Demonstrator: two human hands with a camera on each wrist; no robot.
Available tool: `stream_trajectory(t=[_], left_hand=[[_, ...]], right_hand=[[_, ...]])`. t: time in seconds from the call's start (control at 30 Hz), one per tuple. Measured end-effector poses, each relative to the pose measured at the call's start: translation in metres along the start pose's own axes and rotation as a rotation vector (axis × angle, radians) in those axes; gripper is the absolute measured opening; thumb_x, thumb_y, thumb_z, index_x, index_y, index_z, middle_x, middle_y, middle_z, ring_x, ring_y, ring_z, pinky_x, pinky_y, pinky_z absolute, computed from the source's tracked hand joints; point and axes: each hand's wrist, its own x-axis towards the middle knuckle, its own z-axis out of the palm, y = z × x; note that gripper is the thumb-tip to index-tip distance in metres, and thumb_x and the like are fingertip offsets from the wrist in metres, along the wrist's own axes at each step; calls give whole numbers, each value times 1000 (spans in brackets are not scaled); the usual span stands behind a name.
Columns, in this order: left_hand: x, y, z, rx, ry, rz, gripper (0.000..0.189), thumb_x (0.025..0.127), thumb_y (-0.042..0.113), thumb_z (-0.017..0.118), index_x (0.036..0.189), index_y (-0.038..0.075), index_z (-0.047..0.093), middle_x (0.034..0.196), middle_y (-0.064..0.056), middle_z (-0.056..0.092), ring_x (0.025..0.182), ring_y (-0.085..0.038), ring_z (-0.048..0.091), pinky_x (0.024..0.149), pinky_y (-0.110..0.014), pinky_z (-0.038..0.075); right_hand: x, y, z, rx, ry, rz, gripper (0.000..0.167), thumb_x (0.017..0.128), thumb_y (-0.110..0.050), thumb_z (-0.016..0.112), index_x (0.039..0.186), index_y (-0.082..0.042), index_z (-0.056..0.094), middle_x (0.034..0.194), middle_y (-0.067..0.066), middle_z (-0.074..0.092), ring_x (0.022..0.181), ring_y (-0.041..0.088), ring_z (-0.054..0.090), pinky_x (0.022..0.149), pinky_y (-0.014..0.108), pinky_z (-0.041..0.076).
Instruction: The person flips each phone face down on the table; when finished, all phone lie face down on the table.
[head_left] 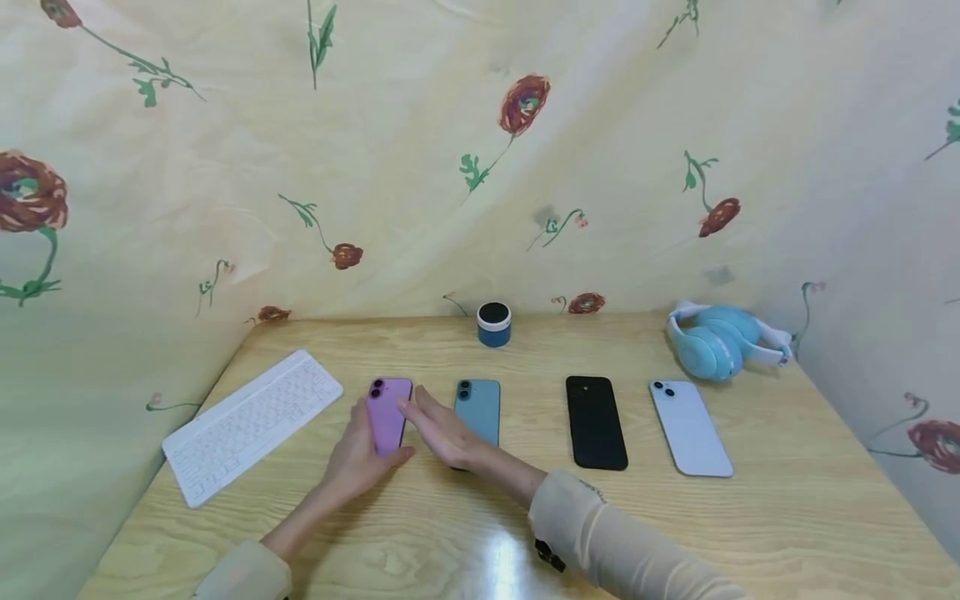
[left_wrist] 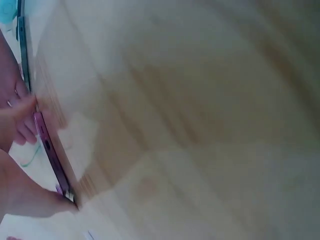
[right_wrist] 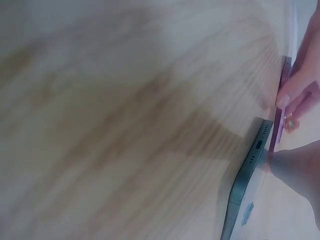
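Note:
A purple smartphone (head_left: 388, 417) lies back up on the wooden table, camera lenses at its top left. My left hand (head_left: 354, 454) holds it from the left, fingers along its left edge and thumb at its lower right corner. From the other side my right hand (head_left: 442, 432) reaches over with fingers nearly straight, the tips at the phone's right edge. Beneath that hand lies a teal-blue smartphone (head_left: 480, 404), partly covered. In the right wrist view, the blue phone's (right_wrist: 242, 182) bottom edge shows its port, with the purple phone (right_wrist: 281, 100) beyond it.
A white keyboard (head_left: 251, 421) lies slanted at the left. To the right are a black smartphone (head_left: 596, 423) and a white smartphone (head_left: 692, 429). A small blue and white round speaker (head_left: 494, 325) stands at the back. Light blue headphones (head_left: 722, 340) lie at the back right.

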Motion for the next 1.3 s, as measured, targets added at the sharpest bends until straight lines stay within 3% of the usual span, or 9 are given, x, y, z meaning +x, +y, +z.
stream_trajectory(t=[0.13, 0.23, 0.4, 0.57, 0.77, 0.9, 1.07, 1.17, 1.3], left_hand=[[5, 11, -1, 112, -3, -10, 93, 81, 19, 78, 143, -21, 20, 136, -42, 38, 114, -50, 51, 91, -58, 45], [6, 21, 1, 210, -8, 50, 83, 81, 10, 70, 137, -28, 22, 136, -50, 30, 118, -61, 42, 96, -63, 38], [8, 36, 9, 345, 4, 128, 69, 87, 1, 57, 141, -24, 22, 133, -52, 31, 106, -68, 46, 84, -64, 46], [14, 42, 1, 89, 10, 78, 74, 87, -13, 47, 147, -19, 4, 138, -48, 27, 111, -55, 51, 86, -54, 50], [18, 30, -4, -247, 12, -37, 62, 92, -13, 35, 147, -17, 7, 151, -38, 18, 136, -46, 27, 108, -54, 28], [19, 21, -7, -315, 35, -63, 59, 94, -9, 40, 147, -17, 15, 149, -36, 27, 134, -45, 34, 106, -53, 32], [18, 11, -8, -408, -93, 12, 104, 77, 0, 78, 153, -6, 6, 153, -29, 26, 134, -40, 36, 107, -53, 31], [16, 5, -6, -360, -167, 60, 124, 65, 2, 88, 155, 2, 2, 158, -24, 15, 139, -37, 28, 109, -52, 27], [14, 2, -5, -264, -151, 92, 123, 65, -3, 86, 155, 1, 1, 158, -26, 12, 141, -41, 22, 109, -54, 24]], right_hand=[[3, 3, 0, 11, 4, -13, 90, 96, -69, 21, 154, -1, 14, 160, 13, 13, 146, 24, 14, 116, 40, 14], [4, 5, 0, 24, 4, -25, 88, 97, -67, 21, 154, 0, 15, 160, 14, 14, 146, 25, 14, 116, 40, 14], [4, 8, -2, 36, -3, -22, 85, 98, -65, 21, 153, 1, 18, 159, 15, 17, 145, 27, 17, 116, 41, 15], [5, 7, -5, 60, -17, -10, 88, 96, -68, 20, 154, -2, 18, 160, 10, 18, 145, 24, 18, 116, 42, 16], [9, 8, -8, 107, -33, 22, 88, 95, -70, 23, 155, -6, 20, 160, 6, 20, 145, 21, 17, 116, 44, 16], [11, 8, -9, 160, -38, 29, 81, 98, -65, 24, 154, -7, 24, 160, 6, 21, 146, 21, 16, 116, 44, 15], [13, 10, -10, 350, -47, -7, 73, 101, -58, 28, 151, -5, 34, 157, 9, 29, 144, 22, 23, 115, 41, 20], [14, 12, -11, 537, -88, -44, 70, 103, -51, 30, 152, -1, 29, 158, 14, 25, 145, 26, 22, 115, 41, 20], [13, 11, -10, 695, -120, -54, 67, 104, -46, 29, 154, -1, 21, 159, 17, 19, 146, 28, 16, 116, 42, 16]])
